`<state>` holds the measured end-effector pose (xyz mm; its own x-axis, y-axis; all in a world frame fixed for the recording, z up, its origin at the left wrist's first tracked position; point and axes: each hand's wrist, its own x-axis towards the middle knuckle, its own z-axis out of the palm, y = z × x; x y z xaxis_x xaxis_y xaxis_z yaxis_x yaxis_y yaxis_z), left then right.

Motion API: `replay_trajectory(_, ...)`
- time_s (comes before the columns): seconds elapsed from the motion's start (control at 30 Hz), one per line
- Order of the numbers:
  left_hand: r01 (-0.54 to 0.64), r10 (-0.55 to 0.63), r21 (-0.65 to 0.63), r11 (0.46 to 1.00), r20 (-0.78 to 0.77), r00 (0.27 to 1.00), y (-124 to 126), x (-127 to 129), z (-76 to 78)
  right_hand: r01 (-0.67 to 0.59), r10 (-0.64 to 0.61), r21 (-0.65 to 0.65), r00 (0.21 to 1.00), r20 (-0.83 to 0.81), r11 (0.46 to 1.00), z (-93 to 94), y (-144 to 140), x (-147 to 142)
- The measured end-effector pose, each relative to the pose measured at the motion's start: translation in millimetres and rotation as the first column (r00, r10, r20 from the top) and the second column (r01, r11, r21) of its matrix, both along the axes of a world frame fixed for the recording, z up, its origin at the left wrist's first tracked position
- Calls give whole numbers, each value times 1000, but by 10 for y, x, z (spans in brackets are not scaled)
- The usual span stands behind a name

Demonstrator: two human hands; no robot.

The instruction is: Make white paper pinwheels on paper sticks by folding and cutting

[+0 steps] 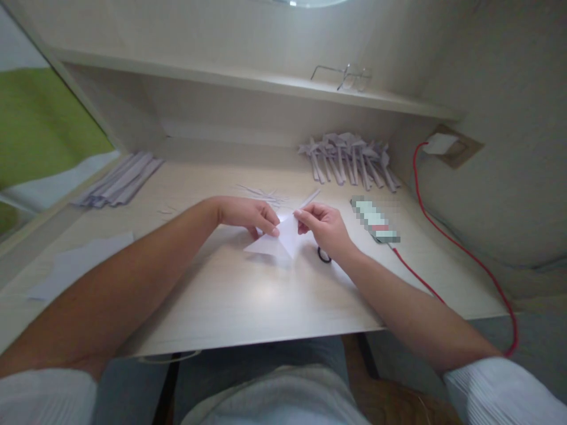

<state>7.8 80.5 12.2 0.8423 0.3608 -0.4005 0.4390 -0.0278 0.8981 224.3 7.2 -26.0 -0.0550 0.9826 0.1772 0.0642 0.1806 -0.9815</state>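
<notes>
A white piece of paper (283, 241), with pointed corners and a slit or crease in it, is held just above the desk between both hands. My left hand (253, 217) pinches its upper left part between thumb and fingers. At the upper right corner, the thumb and fingertips of my right hand (322, 224) grip the same paper. One black ring-shaped handle (325, 254), like that of scissors, shows below my right hand; the rest of it is hidden. Thin paper slivers (266, 195) lie beyond my left hand, and a narrow white stick (310, 199) lies behind my right fingers.
Several paper pinwheels on sticks (349, 156) lie at the back right. A bundle of rolled paper sticks (119, 180) is at the back left, and white sheets (84, 265) lie by my left forearm. A phone (375, 220) with a red cable (469, 251) sits at right, under a shelf (248, 82).
</notes>
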Motion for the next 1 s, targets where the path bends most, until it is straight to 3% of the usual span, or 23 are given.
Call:
replay_trajectory(0.1, -45, 44, 27, 999, 39, 998, 86, 107, -38, 19, -19, -15, 1000, -11, 1000, 32, 9, 35)
replay_trajectory(0.2, -189, 178, 46, 981, 174, 968, 17, 114, -133, -25, 25, -26, 1000, 3, 999, 64, -10, 75)
replay_trajectory(0.4, -490, 447, 55, 870, 330, 831, -276, 0, -274, -137, 138, -18, 986, 96, 990, 111, -91, 87)
replay_trajectory(0.53, -587, 483, 208, 783, 392, 783, -520, -78, -264, -128, 110, 82, 975, 195, 988, 159, -155, 64)
replay_trajectory(0.67, -656, 522, 263, 707, 431, 736, -712, -137, -188, -170, 152, 71, 966, 209, 983, 192, -203, 34)
replay_trajectory(0.9, -675, 534, 217, 705, 464, 707, -760, -194, -123, -148, 128, 100, 976, 177, 984, 205, -238, 19)
replay_trajectory(1.0, -717, 560, 200, 668, 499, 661, -782, -186, -123, -151, 118, 122, 963, 240, 981, 187, -247, 26)
